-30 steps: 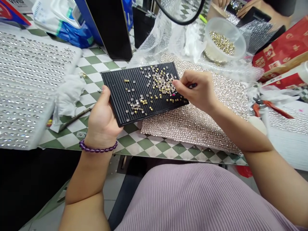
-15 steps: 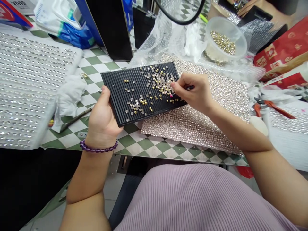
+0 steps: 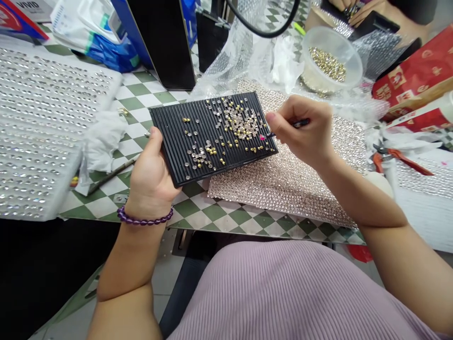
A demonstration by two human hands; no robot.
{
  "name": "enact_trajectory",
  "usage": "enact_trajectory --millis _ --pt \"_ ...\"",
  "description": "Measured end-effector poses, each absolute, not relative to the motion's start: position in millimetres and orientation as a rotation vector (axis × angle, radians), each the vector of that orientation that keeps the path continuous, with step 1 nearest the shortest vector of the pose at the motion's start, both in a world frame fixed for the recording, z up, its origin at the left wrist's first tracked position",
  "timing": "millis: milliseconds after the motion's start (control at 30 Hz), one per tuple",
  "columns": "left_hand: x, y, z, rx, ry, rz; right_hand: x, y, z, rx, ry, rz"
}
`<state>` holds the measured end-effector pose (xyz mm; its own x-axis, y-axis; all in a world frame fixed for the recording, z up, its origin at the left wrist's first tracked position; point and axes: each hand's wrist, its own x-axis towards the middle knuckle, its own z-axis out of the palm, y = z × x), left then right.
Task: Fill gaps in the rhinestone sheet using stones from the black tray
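My left hand [image 3: 152, 170], with a purple bead bracelet at its wrist, grips the left end of a black ridged tray [image 3: 170, 141]. Clear and gold-coloured rhinestones [image 3: 242, 123] lie scattered on the tray, densest toward its right side. My right hand [image 3: 304, 127] pinches a thin dark pen-like tool [image 3: 300, 123] at the tray's right edge. The tool's pink tip [image 3: 262, 137] is low over the ridges near that edge. Beneath the tray and my right forearm lies a sheet covered in rhinestones [image 3: 283, 189].
A clear tub of gold stones [image 3: 329, 63] stands at the back right, near red-handled pliers [image 3: 403, 158]. On the left is a white board with rows of gems [image 3: 46, 127]. A dark upright panel [image 3: 166, 42] stands behind the tray. Another person's hands [image 3: 364, 9] show at the top right.
My right hand has moved right with the tool, and the pink tip has shifted right across the tray. The stones on the right side are gathered more closely. My left hand has barely moved.
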<state>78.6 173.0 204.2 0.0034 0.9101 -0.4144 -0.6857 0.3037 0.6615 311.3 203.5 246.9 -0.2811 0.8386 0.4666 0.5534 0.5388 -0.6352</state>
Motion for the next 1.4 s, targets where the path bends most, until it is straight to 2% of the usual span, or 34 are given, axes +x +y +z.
enact_trajectory --millis 233,433,800,1133,1400 --pt "77.2 168.5 204.4 0.469 0.792 1.307 339.1 157.7 245.7 -1.009 -2.342 0.661" --pt "76.0 168.8 205.4 0.492 0.828 1.304 348.1 148.5 224.2 -1.096 -2.312 0.742" --pt "76.8 168.9 204.8 0.551 0.853 1.321 348.0 146.1 220.8 -1.135 -2.307 0.768" --pt "77.7 147.9 229.8 0.637 0.949 1.332 346.5 148.4 216.9 -1.143 -2.348 0.745" --pt "77.6 144.7 218.9 0.581 0.975 1.336 344.8 147.1 219.0 -1.165 -2.288 0.748"
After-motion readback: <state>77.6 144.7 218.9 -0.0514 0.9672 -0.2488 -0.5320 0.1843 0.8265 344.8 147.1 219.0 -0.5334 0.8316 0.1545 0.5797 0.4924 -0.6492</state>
